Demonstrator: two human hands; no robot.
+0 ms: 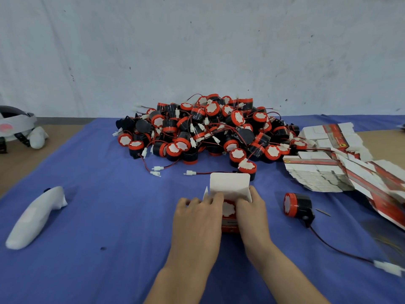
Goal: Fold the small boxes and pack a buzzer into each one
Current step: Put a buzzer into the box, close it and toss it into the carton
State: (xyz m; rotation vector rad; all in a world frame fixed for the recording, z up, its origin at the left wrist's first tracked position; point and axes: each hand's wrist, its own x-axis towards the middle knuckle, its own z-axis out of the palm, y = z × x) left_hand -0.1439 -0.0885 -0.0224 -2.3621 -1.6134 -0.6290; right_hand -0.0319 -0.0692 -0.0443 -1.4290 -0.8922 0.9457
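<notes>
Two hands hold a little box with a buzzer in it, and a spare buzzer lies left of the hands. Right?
Not quite. The left hand and right hand do hold the little box with a buzzer in it, but the spare buzzer lies right of them, not left, as the head view shows.

What we cannot make out

The left hand (197,216) and right hand (252,211) cover most of the small box (229,184), so we see only a sliver of the buzzer (229,208) inside; the box's front print is illegible. At 3 o'clock the flat boxes (317,172) blur off the edge — at 9 o'clock a headset (15,126) is cut off.
</notes>
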